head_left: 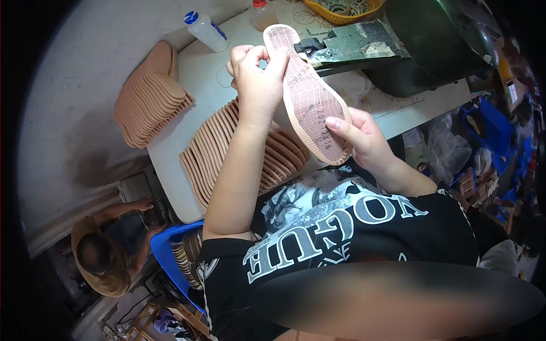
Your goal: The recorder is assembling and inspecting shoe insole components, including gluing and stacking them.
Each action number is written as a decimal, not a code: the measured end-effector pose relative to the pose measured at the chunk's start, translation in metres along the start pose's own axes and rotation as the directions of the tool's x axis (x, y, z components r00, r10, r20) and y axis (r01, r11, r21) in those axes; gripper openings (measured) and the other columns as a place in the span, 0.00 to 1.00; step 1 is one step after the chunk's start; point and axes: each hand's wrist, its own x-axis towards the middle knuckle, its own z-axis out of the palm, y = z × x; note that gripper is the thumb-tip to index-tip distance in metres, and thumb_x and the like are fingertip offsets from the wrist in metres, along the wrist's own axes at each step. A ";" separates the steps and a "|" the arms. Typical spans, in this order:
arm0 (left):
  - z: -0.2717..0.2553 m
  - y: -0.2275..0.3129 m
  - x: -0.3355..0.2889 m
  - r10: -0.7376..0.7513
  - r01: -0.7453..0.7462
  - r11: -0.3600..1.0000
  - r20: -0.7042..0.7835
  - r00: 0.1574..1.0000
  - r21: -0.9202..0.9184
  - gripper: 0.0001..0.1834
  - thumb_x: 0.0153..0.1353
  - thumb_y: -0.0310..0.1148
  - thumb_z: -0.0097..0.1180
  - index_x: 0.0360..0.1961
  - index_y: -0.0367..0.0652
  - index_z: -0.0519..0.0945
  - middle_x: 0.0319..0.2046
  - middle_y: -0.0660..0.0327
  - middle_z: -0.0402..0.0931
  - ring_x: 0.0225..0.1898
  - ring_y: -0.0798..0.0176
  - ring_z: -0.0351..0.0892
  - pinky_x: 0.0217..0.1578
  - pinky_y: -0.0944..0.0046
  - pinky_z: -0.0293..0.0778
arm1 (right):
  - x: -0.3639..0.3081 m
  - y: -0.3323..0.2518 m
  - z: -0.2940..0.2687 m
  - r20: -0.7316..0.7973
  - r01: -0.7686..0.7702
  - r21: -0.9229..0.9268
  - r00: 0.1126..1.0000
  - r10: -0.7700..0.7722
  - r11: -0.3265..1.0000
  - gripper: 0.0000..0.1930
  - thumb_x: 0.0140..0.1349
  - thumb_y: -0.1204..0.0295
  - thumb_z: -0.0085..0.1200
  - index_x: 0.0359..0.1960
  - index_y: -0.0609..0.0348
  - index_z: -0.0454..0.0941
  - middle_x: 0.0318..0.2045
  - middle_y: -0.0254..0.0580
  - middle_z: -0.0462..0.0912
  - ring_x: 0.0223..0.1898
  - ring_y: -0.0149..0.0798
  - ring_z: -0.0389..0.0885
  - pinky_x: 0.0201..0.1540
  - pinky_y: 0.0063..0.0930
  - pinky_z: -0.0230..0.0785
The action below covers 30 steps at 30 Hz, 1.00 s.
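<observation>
A beige insole (309, 94) with a pinkish, line-patterned face and a gathered edge is held up over the table, its narrow end away from me. My left hand (257, 77) has its fingers curled and its thumb pressed at the left edge near the narrow end. At the wide end, my right hand (367, 139) grips the insole with the thumb flat on the face and the fingers behind. The insole's upper right edge meets the small black tip of a worn green machine arm (364, 44). The insole's underside is hidden.
Rows of tan insoles (213, 150) and another stack (151, 96) lie to the left on the white table (170, 184). A white bottle (206, 31), a red-capped bottle (264, 16) and a yellow basket (347, 12) stand behind. A blue bin (165, 258) sits lower left, near another person (102, 256).
</observation>
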 end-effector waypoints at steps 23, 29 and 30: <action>-0.099 -0.022 -0.074 0.100 -0.102 0.994 -0.067 0.993 -0.027 0.13 0.64 0.36 0.55 0.43 0.37 0.76 0.48 0.56 0.67 0.53 0.56 0.62 0.59 0.59 0.55 | 0.011 0.007 0.011 0.369 0.426 -0.774 0.905 -0.211 0.468 0.10 0.61 0.72 0.57 0.42 0.60 0.72 0.24 0.49 0.80 0.24 0.47 0.81 0.27 0.34 0.70; -0.164 -0.063 -0.120 0.034 0.148 0.864 -0.348 0.937 0.482 0.16 0.62 0.36 0.56 0.49 0.41 0.75 0.49 0.54 0.68 0.55 0.55 0.62 0.59 0.57 0.56 | -0.005 0.027 -0.030 0.149 0.175 -0.911 0.984 -0.098 0.373 0.11 0.63 0.72 0.53 0.46 0.61 0.70 0.31 0.53 0.80 0.34 0.52 0.81 0.37 0.37 0.71; -0.169 -0.066 -0.122 -0.043 0.191 0.866 -0.311 0.949 0.463 0.18 0.59 0.39 0.59 0.48 0.43 0.75 0.52 0.54 0.67 0.58 0.52 0.59 0.60 0.51 0.53 | -0.009 0.029 -0.034 0.016 0.050 -0.912 0.996 -0.086 0.406 0.11 0.65 0.72 0.51 0.46 0.62 0.69 0.33 0.53 0.80 0.35 0.51 0.81 0.39 0.36 0.71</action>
